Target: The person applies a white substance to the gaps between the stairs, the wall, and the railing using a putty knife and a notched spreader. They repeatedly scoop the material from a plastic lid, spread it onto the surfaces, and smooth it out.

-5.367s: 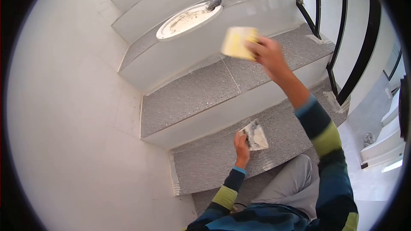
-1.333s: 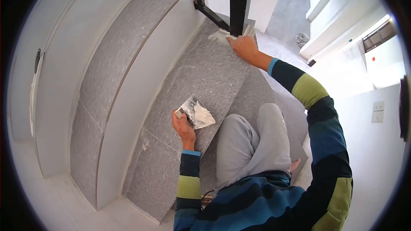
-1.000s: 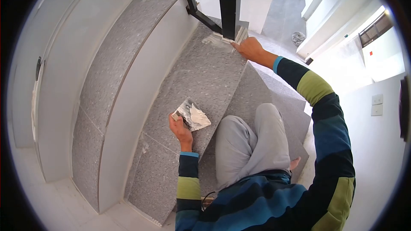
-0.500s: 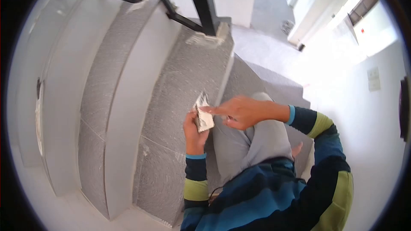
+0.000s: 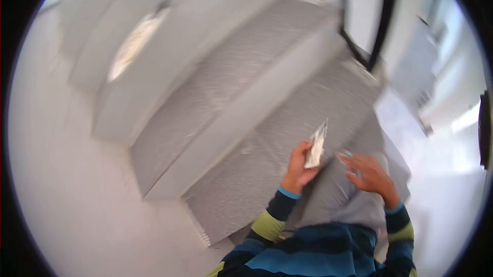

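Observation:
My left hand is closed around a small flat piece with a pointed end, smeared with white paste. It holds the piece tilted up above the grey stair tread. Just to its right is my right hand, apart from the piece, over my grey-trousered leg. Its index finger is stretched out with a whitish dab at the tip, and the other fingers are partly bent. Motion blurs the picture, so the exact kind of the flat piece cannot be made out.
Grey steps with pale risers curve up to the left. A black metal railing stands at the far end of the treads, with pale paste around its foot. White wall borders the steps on the left.
My view has swung to the left, so the stairs and hands appear shifted right. The right index finger has come off the pasted piece and drawn away rightward. The left hand still holds the piece.

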`<action>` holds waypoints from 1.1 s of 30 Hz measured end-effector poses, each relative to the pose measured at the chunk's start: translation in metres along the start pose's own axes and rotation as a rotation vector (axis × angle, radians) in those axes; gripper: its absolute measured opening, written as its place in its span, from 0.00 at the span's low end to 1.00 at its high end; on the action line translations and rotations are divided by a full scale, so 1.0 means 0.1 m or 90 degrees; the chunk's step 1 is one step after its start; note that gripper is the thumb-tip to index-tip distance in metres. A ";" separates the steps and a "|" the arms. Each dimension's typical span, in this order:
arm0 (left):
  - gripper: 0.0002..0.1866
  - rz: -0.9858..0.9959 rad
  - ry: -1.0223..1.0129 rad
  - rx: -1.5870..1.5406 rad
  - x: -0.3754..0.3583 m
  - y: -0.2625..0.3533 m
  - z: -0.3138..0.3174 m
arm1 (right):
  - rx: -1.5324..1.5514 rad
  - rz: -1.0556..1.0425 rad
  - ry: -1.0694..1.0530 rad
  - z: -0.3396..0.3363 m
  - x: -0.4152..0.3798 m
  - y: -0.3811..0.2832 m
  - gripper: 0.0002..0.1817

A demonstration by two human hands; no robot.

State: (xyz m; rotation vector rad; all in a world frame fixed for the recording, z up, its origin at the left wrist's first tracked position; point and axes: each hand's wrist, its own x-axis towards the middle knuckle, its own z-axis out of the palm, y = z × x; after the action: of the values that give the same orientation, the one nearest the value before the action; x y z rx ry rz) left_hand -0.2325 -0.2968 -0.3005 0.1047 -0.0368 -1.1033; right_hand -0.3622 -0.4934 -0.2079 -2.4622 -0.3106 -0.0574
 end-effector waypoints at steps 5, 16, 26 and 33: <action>0.18 0.415 0.281 0.290 -0.73 0.40 0.55 | 0.011 -0.076 0.183 -0.31 0.88 -0.32 0.28; 0.07 0.897 0.621 0.697 -2.21 0.89 -0.64 | 0.209 -0.146 0.157 -0.77 3.83 -1.85 0.24; 0.07 0.891 0.603 0.698 -2.24 0.91 -0.71 | 0.831 0.093 0.147 -0.30 5.02 -2.44 0.26; 0.06 0.957 0.564 0.625 -2.18 0.90 -0.57 | 1.064 0.112 0.344 -0.19 4.93 -2.55 0.18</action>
State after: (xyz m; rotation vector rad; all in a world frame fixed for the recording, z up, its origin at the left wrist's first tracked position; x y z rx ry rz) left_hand -0.2457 -0.0586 -0.3431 1.2168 0.1292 0.6070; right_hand 0.0570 -0.2081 0.0189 -0.7455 0.1183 -0.2558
